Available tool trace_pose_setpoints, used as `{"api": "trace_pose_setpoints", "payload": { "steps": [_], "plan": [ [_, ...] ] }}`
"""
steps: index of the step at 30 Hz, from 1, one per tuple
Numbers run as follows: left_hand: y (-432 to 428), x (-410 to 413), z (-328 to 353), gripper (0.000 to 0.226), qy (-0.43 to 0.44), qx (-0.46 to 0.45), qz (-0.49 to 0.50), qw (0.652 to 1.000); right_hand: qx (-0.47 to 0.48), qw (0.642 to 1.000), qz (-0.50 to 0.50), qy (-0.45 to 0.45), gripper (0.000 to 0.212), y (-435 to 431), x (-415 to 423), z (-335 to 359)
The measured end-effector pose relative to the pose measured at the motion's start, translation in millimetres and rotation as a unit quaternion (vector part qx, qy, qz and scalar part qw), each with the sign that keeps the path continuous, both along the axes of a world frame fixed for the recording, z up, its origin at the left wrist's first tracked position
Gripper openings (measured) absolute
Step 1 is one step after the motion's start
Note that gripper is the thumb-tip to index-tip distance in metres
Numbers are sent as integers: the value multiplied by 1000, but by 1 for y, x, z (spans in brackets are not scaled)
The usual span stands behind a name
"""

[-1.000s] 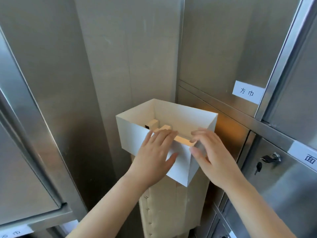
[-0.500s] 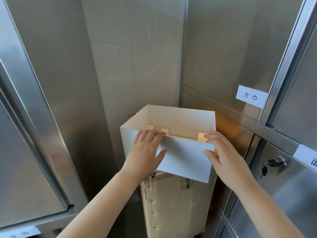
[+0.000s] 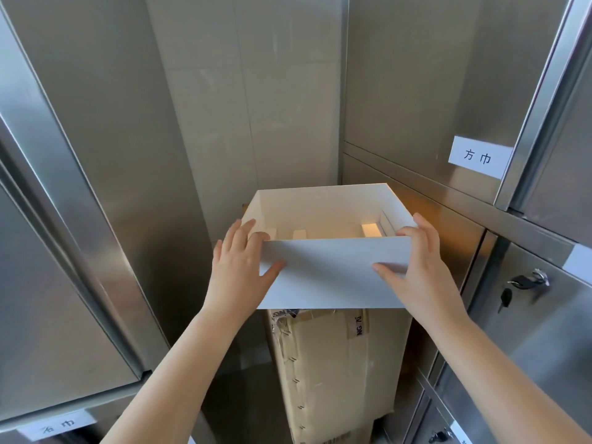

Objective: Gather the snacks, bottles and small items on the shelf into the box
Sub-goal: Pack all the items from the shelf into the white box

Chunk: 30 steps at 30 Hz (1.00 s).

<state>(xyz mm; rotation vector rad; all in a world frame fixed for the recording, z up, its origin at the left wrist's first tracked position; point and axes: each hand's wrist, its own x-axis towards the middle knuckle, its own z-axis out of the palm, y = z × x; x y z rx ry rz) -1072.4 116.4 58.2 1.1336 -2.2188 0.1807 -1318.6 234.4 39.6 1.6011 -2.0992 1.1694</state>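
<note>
An open white box (image 3: 333, 274) is held level in front of me, above a tall stack of brown cartons (image 3: 336, 370). My left hand (image 3: 238, 270) grips its near left corner, fingers over the rim and thumb on the front wall. Its near right corner is gripped the same way by my right hand (image 3: 416, 270). Inside the box only folded cardboard tabs (image 3: 370, 230) show. No snacks, bottles or shelf are in view.
Stainless steel cabinet doors stand close on the left (image 3: 64, 219) and right (image 3: 528, 299), with paper labels (image 3: 477, 157) and a key in a lock (image 3: 525, 282). A tiled wall (image 3: 256, 107) fills the corner behind the box.
The box has turned from tilted and skewed to level and square to me. Both hands slid apart from the middle of the near rim to its two corners.
</note>
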Motion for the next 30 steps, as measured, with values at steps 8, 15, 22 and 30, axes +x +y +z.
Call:
{"api": "trace_pose_setpoints", "payload": {
  "steps": [8, 15, 22, 30],
  "plan": [
    [-3, 3, -2, 40, 54, 15, -13, 998, -9, 1000, -6, -8, 57, 5, -2, -1],
    [24, 20, 1, 36, 45, -9, 20, 999, -16, 1000, 20, -8, 55, 23, 2, 1],
    [79, 59, 1, 35, 43, -8, 68, 997, -26, 996, 82, -14, 62, 50, 31, 0],
    [138, 116, 2, 35, 47, -31, 77, 995, -20, 995, 94, -13, 70, 94, 81, 0]
  ]
}}
